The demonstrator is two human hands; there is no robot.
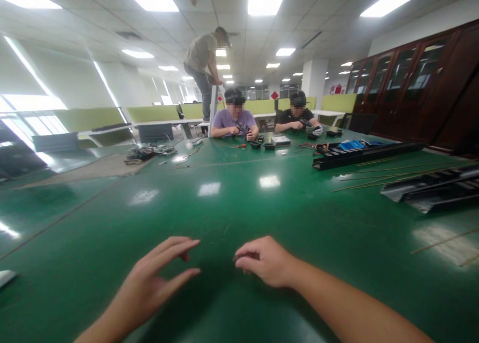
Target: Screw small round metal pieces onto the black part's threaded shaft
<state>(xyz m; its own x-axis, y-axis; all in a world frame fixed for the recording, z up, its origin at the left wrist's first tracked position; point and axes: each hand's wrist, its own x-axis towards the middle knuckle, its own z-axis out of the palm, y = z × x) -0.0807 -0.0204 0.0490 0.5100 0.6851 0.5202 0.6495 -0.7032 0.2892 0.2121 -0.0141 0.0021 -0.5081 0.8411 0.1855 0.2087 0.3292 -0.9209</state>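
My left hand (160, 270) hovers above the green table (209, 218), thumb and fingers spread apart with nothing between them. To its right, my right hand (264, 260) is closed in a pinch over the same surface. A small dark object (237, 257) shows at its fingertips, too little of it visible to name. A gap separates the two hands, and their fingertips point toward each other.
Black metal channels (359, 156) and thin rods (396, 174) lie on the right. A pile of parts (147, 152) sits at the far left. Across the table two people work with small black parts (269, 146); another person stands high beside a ladder (213, 106).
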